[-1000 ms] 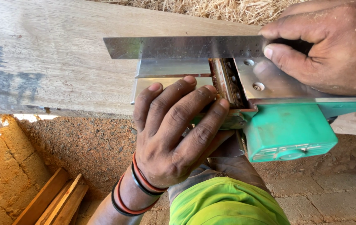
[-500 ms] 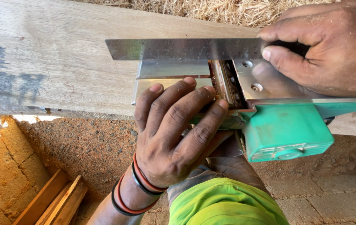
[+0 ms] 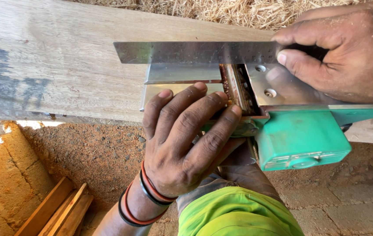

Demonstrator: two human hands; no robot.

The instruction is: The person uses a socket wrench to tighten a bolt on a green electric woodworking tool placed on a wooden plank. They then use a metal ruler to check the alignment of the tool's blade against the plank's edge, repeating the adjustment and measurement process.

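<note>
Two hands worked the upturned green electric planer (image 3: 302, 142), which lay on the pale wooden plank (image 3: 55, 74). Right hand (image 3: 339, 52) pinched the flat steel ruler (image 3: 195, 52) across its sole, apparently checking level. Left hand (image 3: 186, 140) lay fingers-spread beside the cutter drum (image 3: 234, 87), gripping nothing, steadying.

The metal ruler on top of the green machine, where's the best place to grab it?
Probably by its right end, coming from the right. The metal ruler lies flat across the upturned base of the green machine, and the right hand already pinches it there. The left end sticks out free over the plank, but the edges are thin, so pinch the flat faces.
</note>
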